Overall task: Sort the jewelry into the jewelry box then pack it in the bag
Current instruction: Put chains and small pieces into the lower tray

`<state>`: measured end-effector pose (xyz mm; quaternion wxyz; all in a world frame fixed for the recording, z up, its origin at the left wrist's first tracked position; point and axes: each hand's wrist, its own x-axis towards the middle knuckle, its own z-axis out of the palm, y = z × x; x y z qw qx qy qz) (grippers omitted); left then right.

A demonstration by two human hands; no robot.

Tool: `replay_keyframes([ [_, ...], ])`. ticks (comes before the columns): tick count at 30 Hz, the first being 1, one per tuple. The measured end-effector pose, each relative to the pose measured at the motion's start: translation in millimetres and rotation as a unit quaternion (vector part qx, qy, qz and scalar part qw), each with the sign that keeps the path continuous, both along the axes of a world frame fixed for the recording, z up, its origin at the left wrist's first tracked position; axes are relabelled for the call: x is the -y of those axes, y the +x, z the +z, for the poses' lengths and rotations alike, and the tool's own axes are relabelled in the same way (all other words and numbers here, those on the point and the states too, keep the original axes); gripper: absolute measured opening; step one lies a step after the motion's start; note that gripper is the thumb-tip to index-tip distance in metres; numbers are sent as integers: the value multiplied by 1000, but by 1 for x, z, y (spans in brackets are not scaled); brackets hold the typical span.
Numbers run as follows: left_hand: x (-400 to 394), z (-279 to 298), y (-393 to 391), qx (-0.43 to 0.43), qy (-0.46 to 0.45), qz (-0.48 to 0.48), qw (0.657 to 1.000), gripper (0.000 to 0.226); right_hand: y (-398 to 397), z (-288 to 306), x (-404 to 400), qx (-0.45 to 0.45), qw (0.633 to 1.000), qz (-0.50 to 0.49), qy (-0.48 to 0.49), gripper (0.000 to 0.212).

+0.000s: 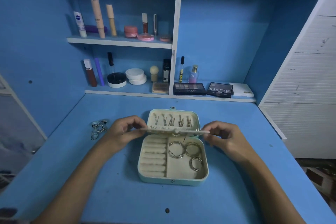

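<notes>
A pale green jewelry box [172, 181] lies open on the blue desk, its lid [173, 112] leaning back with several necklaces hanging inside. Three gold bangles [185, 152] lie in the box's right compartment; the ring rolls [153, 156] on the left hold nothing. A cream insert panel [174, 130] spans the box above the hinge. My left hand [125, 132] pinches the panel's left end and my right hand [221, 137] pinches its right end. A cluster of several rings [99, 127] lies on the desk left of my left hand.
Shelves at the back carry cosmetics: tubes and jars [116, 25] above, compacts [135, 76], perfume bottles [193, 74] and eyeshadow palettes [220, 90] below. A white slatted panel [305, 87] stands at the right. The blue desk [109, 187] extends towards me.
</notes>
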<state>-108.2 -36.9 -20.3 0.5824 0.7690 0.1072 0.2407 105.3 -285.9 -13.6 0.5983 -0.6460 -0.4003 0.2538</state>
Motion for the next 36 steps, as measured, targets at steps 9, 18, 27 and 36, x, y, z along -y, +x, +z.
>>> replay_keyframes([
  [9,1,-2,15,16,-20,91,996,11,2,-4,-17,4,997,-69,41,13],
  [18,-1,-13,24,-33,35,163,985,20,0,-8,-26,80,988,-131,-20,12],
  [27,10,-10,26,-82,102,212,968,19,1,-13,-28,129,972,-163,-108,9],
  [36,14,-6,24,-101,103,231,962,14,-1,-9,-29,149,962,-179,-142,14],
])
